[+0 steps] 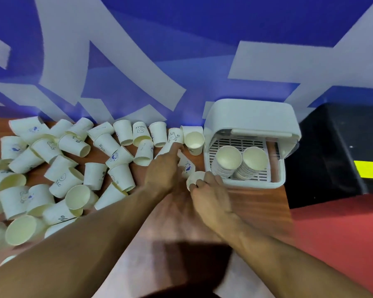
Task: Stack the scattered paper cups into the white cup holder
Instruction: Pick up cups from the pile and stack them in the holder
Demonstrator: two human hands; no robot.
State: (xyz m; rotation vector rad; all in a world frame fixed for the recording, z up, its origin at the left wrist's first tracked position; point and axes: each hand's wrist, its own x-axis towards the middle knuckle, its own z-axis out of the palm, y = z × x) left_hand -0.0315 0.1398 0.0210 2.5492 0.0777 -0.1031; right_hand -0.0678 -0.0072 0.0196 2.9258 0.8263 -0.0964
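since the cup holder (252,117) sits at two o'clock, the right hand (211,190) grips a cup (196,177) nearby; left hand (163,169) reaches toward twelve, grip unclear.

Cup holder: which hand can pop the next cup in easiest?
Probably the right hand: it already grips a cup just beside the white cup holder, while the left hand reaches among scattered cups farther away.

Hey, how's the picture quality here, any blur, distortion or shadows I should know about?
Head view: fisheye distortion bows the wall stripes; the paper cups at the left edge are soft and smeared; the white cup holder looks fairly sharp; a dark patch, perhaps shadow, fills the bottom centre; no strong glare.
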